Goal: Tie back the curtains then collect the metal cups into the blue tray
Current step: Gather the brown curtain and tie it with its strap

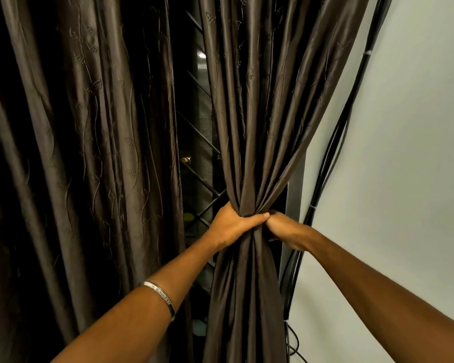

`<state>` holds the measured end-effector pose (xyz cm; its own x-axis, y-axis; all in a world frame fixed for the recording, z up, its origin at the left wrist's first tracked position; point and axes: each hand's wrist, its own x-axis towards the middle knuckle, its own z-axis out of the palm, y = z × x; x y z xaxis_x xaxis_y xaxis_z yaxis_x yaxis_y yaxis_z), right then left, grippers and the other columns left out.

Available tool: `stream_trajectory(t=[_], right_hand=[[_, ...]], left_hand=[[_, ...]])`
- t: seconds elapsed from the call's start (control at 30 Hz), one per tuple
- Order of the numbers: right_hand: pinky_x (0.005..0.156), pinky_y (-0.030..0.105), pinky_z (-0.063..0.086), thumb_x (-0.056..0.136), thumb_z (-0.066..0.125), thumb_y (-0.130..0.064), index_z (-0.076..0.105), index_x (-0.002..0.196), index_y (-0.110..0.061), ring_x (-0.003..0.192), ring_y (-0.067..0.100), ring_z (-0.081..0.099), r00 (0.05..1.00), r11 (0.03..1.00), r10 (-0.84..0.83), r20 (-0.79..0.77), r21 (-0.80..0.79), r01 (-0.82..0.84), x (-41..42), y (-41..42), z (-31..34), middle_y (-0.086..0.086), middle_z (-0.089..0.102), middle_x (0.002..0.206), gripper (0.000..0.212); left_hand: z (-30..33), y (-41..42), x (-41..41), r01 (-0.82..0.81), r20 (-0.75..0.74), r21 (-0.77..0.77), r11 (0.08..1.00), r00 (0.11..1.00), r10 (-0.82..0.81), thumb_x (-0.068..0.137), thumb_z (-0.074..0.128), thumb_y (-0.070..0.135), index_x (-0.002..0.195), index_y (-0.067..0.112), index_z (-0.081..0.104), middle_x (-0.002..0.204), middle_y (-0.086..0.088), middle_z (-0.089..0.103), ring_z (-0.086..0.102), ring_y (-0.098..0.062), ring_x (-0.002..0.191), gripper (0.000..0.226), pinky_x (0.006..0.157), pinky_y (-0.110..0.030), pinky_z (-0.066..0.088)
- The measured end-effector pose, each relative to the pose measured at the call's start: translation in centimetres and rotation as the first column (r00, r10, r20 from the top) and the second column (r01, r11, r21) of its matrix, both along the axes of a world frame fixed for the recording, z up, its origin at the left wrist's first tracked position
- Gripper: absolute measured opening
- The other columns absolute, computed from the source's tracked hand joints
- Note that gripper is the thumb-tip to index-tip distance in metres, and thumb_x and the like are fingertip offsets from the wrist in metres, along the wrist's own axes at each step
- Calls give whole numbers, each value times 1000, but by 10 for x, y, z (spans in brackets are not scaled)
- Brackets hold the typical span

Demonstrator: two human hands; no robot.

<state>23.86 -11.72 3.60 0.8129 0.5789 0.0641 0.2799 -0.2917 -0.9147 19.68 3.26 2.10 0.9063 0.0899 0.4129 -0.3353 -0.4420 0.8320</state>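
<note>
The right curtain (257,121) is dark brown satin with a stitched leaf pattern, bunched into a narrow waist at mid-height. My left hand (233,224) wraps around that waist from the left, thumb across the front. My right hand (283,229) grips the same gathered spot from the right, its fingers partly hidden behind the fabric. The left curtain (89,153) hangs loose and spread out. No tie-back band, metal cups or blue tray are in view.
A dark window with a diagonal metal grille (197,163) shows in the gap between the curtains. A bundle of black cables (333,158) runs down the white wall (409,153) just right of the gathered curtain. A metal bangle (163,297) sits on my left wrist.
</note>
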Motion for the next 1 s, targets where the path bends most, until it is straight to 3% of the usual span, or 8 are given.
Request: stream_trajectory(t=[0.27,0.43,0.5,0.6,0.67,0.73,0.9,1.0], right_hand=[[80,46,53,96,39,-19,61,106,-6,87,31,64,798,921,-107,593,-242,304,15,-8,13,16,68,103,28],[68,37,50,97,44,-20,56,106,-10,78,25,62,843,938,-237,482,-111,327,12,-2,17,8,64,92,19],[55,29,41,98,44,-19,47,105,-16,61,15,53,904,956,-283,319,18,293,9,0,16,4,58,80,8],[48,27,45,102,42,-15,41,100,-20,45,12,46,982,963,-182,53,211,167,-4,3,15,5,59,68,5],[54,30,53,102,41,-13,48,97,-18,52,16,57,997,970,-71,2,233,69,-12,4,15,7,66,73,10],[59,30,54,101,38,-9,57,95,-16,59,17,62,999,978,-34,-4,205,34,-15,5,13,7,67,76,21],[74,35,54,97,42,-11,69,96,-6,64,13,63,992,976,-127,8,178,124,-14,9,6,4,66,72,27],[76,36,52,96,55,-28,70,90,-9,70,14,63,979,986,-150,138,87,139,-11,9,3,1,68,75,24]], left_hand=[[19,8,-6,-396,77,469,790,909,410,66,53,87,135,25,51,122,-2,66,63,-26,110,92,87,-38,54],[26,2,-3,-522,182,666,533,807,562,70,40,91,120,15,61,105,-8,69,67,-28,97,94,71,-33,49],[28,5,1,-493,99,685,537,792,602,74,41,87,123,12,57,110,-10,67,65,-29,102,92,74,-36,50],[35,9,8,-401,-193,497,770,814,548,82,52,73,124,12,58,108,-12,69,66,-29,100,75,75,-34,50],[37,9,11,-364,-310,357,860,823,477,86,54,66,100,8,68,71,-10,68,66,-24,68,61,58,-28,47],[36,7,12,-366,-373,230,902,822,430,87,57,63,81,7,67,53,-7,58,55,-20,48,58,50,-25,42],[33,0,10,-275,-507,-274,922,856,105,91,63,46,98,2,66,67,-10,60,57,-17,38,44,41,-28,53],[40,-6,4,-248,-584,-326,912,812,12,95,56,46,100,8,63,75,-10,64,64,-24,50,38,50,-35,59]])
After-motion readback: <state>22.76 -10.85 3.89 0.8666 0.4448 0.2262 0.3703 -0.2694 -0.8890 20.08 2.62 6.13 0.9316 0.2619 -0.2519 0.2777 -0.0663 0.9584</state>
